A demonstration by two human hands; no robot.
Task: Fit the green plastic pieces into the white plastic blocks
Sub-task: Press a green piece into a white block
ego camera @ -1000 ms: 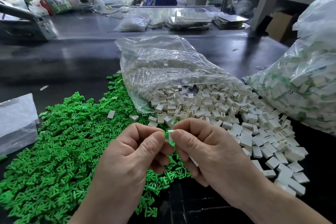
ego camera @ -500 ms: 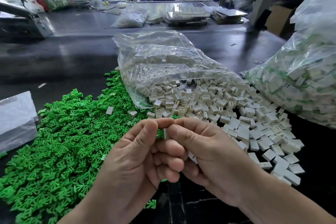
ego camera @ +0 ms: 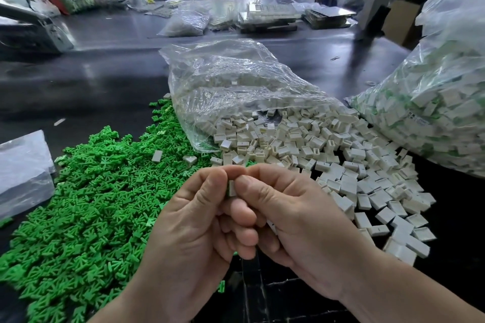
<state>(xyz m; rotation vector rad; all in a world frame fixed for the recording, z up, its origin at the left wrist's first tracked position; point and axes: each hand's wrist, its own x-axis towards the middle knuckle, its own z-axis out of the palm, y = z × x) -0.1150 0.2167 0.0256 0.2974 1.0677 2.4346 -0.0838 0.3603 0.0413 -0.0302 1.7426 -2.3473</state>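
Landmark: the open clear bag, lying on its side mid-desk.

Around it:
- White blocks spill from the bag's mouth toward the person in a loose heap. Far too many to count.
- Left of the bag is a heap of green pieces, also uncountable, running up against the bag's left edge.
- Two strays lie on the green heap just left of the bag mouth: one stray block and a second stray block.
- Right of the bag is one big full bag, packed with white blocks with green showing through. It touches the loose white heap.
- Far left of the bag there's one flat plastic bag.
- Behind the bag, well apart, are one small filled bag and a stack of trays. Clutter past that is too blurred to name.

Hands: two, both in front of the bag mouth, over the line where the green and white heaps meet. They hide part of both heaps.

The left hand and right hand are pressed together. All fingers are curled tight, thumbs on top. One small block is pinched between the two thumbs and forefingers, with only a sliver showing. Can't tell if a green piece is in it.

A white edge shows under the right hand's curled fingers, and I can't tell what it is.
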